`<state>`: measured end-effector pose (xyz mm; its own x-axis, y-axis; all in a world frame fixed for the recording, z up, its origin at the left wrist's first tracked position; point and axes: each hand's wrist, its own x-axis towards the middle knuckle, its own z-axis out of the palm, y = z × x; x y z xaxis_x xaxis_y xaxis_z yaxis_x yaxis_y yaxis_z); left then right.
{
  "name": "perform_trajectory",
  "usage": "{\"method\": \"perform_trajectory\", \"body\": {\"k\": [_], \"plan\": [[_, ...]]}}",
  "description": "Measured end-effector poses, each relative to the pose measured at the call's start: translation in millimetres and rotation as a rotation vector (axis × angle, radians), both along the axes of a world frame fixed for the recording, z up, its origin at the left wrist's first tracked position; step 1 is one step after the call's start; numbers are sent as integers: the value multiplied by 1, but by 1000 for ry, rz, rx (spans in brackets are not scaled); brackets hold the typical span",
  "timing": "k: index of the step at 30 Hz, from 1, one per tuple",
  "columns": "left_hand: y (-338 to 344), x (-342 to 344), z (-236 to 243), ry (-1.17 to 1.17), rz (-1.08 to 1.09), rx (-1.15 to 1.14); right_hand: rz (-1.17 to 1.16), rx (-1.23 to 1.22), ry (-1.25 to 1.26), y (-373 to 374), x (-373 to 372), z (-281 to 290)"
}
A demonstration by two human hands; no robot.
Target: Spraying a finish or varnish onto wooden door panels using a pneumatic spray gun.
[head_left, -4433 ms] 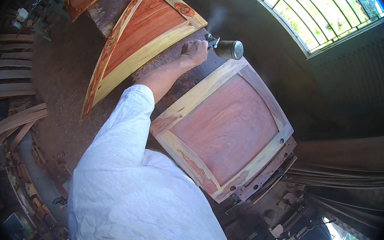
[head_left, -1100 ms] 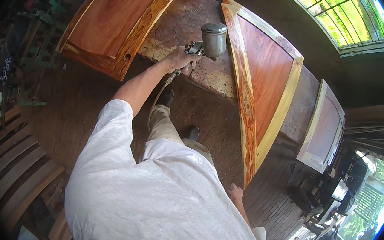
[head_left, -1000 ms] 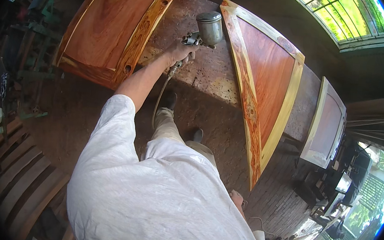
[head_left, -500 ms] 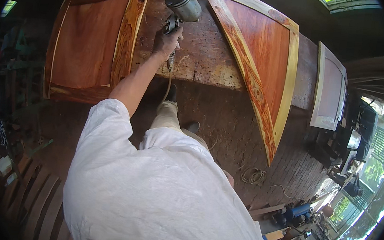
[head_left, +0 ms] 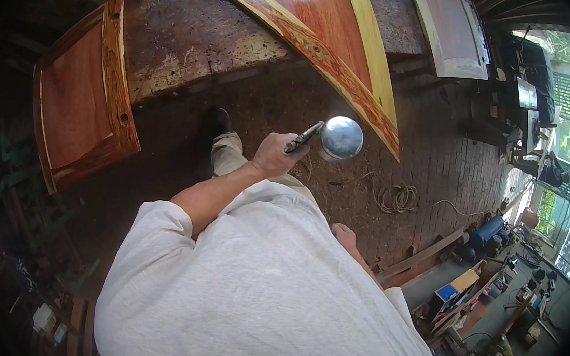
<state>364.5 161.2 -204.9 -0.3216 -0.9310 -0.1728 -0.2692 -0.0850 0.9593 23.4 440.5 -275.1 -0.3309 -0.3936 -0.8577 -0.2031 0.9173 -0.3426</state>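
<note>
My left hand [head_left: 275,155] is closed round the handle of a spray gun [head_left: 305,137] with a round, shiny metal cup [head_left: 341,138] on it. The cup is just left of the near corner of a framed wooden panel [head_left: 331,59], apart from it. That panel has a glossy reddish middle and a streaked brown and yellow frame; it lies across the workbench [head_left: 194,52] and juts past its front edge. Low at my right side hangs my right hand [head_left: 343,235], fingers curled, with nothing visible in them.
Another reddish framed panel [head_left: 77,89] lies at the left, and a paler one [head_left: 450,32] at the far right. On the brick floor is a coiled hose [head_left: 395,198]. A blue tank [head_left: 489,230], boards and boxes [head_left: 456,290] stand at the right, near bright windows.
My left hand has brought the spray gun from above the workbench back toward me and to the right. The view has shifted right, and more of my right hand shows.
</note>
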Motion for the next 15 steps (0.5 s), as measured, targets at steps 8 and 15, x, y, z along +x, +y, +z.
{"method": "perform_trajectory", "body": {"k": [8,15], "plan": [[-17,-49,45,-68,-376,215,510,-719,10,75,-43,-90],[-123,74,82,0,9,432,1052,-453,302,0,-33,-111]]}}
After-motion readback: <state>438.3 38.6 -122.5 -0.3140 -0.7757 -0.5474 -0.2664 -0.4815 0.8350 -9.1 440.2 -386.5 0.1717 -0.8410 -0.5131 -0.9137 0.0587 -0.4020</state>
